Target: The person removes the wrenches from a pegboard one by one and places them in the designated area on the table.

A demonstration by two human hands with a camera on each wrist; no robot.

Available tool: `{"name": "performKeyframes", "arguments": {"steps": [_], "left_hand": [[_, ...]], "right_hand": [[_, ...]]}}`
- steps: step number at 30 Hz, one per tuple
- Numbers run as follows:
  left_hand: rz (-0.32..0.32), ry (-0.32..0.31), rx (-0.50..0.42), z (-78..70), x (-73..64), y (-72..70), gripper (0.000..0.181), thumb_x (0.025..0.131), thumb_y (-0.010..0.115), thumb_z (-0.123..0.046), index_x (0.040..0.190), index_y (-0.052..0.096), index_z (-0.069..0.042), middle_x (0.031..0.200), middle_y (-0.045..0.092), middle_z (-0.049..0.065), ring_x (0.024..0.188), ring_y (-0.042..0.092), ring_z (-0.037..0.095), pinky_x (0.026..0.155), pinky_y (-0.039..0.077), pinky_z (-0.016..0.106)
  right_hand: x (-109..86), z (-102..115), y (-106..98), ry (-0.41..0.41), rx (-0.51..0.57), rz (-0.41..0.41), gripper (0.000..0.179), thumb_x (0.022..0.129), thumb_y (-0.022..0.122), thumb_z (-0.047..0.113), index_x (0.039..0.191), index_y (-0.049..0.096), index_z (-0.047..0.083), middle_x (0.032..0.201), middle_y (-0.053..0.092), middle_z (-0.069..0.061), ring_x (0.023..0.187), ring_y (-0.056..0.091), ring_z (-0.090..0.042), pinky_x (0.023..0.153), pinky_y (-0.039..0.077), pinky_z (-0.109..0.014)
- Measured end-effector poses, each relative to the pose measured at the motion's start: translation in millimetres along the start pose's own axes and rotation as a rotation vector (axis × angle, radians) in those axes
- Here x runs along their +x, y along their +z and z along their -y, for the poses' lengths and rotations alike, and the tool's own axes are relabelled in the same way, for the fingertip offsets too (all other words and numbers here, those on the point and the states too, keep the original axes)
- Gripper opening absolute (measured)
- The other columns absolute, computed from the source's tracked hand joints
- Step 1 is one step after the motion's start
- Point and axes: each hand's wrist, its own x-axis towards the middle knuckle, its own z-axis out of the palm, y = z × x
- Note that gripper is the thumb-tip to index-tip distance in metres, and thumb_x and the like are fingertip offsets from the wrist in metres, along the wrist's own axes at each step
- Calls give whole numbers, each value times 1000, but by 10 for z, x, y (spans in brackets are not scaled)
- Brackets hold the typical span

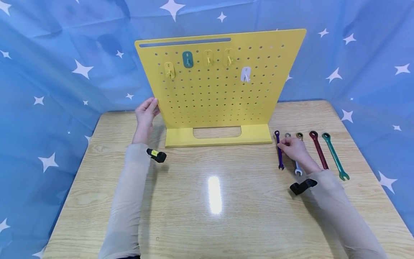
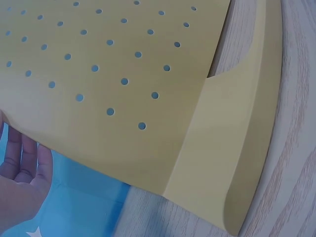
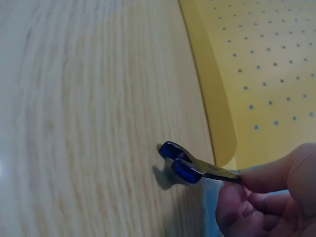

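A yellow pegboard (image 1: 210,97) stands on the table, bearing several hooks. My left hand (image 1: 146,114) grips its left edge, the fingers going behind the board in the left wrist view. On the right, my right hand (image 1: 295,148) pinches a purple ratcheting combination wrench (image 1: 279,154) by its middle, between thumb and fingers. The open end of that wrench (image 3: 185,168) points away from the hand, just over the wood. Under and beside this hand lie a silver wrench (image 1: 298,169) and a gold wrench (image 1: 299,135), both partly hidden by it.
A red wrench (image 1: 318,149) and a green wrench (image 1: 335,156) lie farther right. On the board are a teal hook (image 1: 188,59), a white hook (image 1: 245,74) and several yellow hooks (image 1: 169,70). Blue star-patterned cloth (image 1: 64,90) hangs behind the wooden table (image 1: 194,223).
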Motion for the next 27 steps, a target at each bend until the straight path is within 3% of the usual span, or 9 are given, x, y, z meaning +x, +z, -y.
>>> {"name": "performKeyframes", "arguments": {"steps": [10, 17, 23, 27], "left_hand": [[-4, 0, 5, 8, 0, -3, 8, 86, 68, -10, 80, 72, -14, 78, 67, -1, 70, 63, 10, 68, 55, 22], [0, 7, 17, 6, -4, 3, 5, 86, 69, -12, 82, 72, -13, 80, 67, -1, 72, 63, 10, 71, 55, 24], [4, 14, 0, 8, -1, 15, 7, 86, 68, -10, 80, 72, -13, 79, 67, 0, 71, 63, 10, 69, 55, 23], [3, 27, 8, 13, -9, 29, 8, 86, 68, -11, 80, 71, -14, 79, 67, -1, 71, 63, 10, 68, 55, 22]], "right_hand": [[33, -7, 20, 36, -84, 8, 19, 88, 59, 11, 83, 62, -7, 58, 63, -4, 50, 59, -10, 52, 41, -24], [40, 19, -8, 77, -155, 54, 21, 88, 59, 16, 75, 61, -1, 51, 60, 0, 48, 58, -11, 59, 45, -33], [26, 35, -18, 95, -167, 38, 23, 86, 63, 16, 72, 60, -1, 53, 58, -2, 48, 53, -14, 47, 42, -27], [9, 26, -26, 107, -143, 34, 22, 87, 63, 15, 74, 59, -2, 54, 58, -4, 49, 52, -14, 46, 40, -25]]}}
